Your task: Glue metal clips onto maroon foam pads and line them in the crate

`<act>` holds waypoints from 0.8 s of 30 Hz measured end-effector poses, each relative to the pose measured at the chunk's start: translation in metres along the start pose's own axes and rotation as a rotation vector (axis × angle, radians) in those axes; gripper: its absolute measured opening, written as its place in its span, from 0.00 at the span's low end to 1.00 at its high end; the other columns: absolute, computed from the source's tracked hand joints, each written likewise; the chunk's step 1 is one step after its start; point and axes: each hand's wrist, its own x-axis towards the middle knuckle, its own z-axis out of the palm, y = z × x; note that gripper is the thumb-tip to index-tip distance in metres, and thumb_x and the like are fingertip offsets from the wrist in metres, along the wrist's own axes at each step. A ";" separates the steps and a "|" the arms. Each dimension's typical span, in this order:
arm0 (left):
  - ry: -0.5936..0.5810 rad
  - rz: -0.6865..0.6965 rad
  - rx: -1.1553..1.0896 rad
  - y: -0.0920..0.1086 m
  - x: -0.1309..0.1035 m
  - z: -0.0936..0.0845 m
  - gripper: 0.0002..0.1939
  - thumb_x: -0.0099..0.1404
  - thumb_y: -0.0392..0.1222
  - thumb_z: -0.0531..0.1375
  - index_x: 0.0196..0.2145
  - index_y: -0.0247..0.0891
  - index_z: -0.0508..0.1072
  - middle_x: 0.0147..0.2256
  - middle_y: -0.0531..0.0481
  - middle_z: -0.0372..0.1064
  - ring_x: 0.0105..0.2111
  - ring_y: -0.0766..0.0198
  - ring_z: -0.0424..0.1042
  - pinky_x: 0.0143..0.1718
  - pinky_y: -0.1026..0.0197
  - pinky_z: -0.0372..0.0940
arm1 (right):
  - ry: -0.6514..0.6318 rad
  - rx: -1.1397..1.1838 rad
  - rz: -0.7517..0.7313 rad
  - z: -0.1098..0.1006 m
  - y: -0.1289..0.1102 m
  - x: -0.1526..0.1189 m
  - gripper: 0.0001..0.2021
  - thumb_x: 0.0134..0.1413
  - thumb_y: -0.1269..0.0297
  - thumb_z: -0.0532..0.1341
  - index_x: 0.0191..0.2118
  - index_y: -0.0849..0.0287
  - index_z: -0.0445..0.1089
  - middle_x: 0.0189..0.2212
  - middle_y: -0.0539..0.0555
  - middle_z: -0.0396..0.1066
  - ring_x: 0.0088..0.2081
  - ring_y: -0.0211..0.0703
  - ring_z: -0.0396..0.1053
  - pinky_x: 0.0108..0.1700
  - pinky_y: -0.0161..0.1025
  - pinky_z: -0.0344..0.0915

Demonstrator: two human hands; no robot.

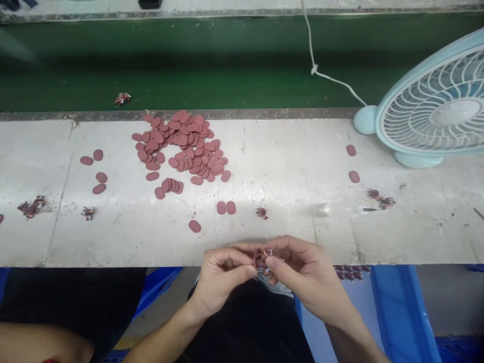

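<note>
At the near table edge my left hand (223, 277) pinches a small dark-red part (259, 258) between thumb and fingers. From the other side my right hand (304, 269) grips the same part, its thumb and forefinger by a small pale, coppery bit. Fingers hide much of the part, so its exact kind cannot be made out. Just beyond the hands lie a little cluster of dark-red and coppery pieces (262, 213), a pair of flat oval red discs (231, 207) and a single oval disc (194, 226).
A heap of oval discs (189, 136) covers the table's left middle. More small dark pieces (381, 199) lie at right, near a clear bottle-like object (340, 209). A pale blue fan (416, 160) stands far right. Below the edge, a blue crate (401, 307) holds rows of dark-red parts. Someone's arm (41, 343) shows lower left.
</note>
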 end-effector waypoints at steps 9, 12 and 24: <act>0.022 -0.029 -0.071 -0.001 -0.001 0.003 0.04 0.60 0.33 0.69 0.29 0.40 0.83 0.41 0.48 0.82 0.33 0.66 0.77 0.41 0.61 0.73 | 0.001 -0.200 -0.140 0.002 -0.003 -0.002 0.07 0.64 0.63 0.63 0.45 0.49 0.76 0.36 0.49 0.76 0.33 0.34 0.72 0.35 0.31 0.71; 0.024 -0.035 -0.074 -0.001 -0.001 0.002 0.04 0.60 0.33 0.70 0.28 0.39 0.83 0.42 0.47 0.81 0.33 0.67 0.76 0.41 0.62 0.73 | -0.001 -0.193 -0.137 0.003 -0.004 -0.002 0.08 0.64 0.63 0.63 0.47 0.48 0.76 0.37 0.50 0.77 0.33 0.35 0.73 0.35 0.31 0.72; 0.022 0.024 -0.060 -0.006 -0.003 0.000 0.06 0.62 0.31 0.67 0.32 0.40 0.83 0.44 0.47 0.80 0.37 0.63 0.78 0.40 0.61 0.73 | 0.051 -0.028 -0.119 0.014 0.003 0.000 0.06 0.64 0.61 0.63 0.44 0.50 0.77 0.33 0.49 0.75 0.34 0.36 0.73 0.38 0.35 0.73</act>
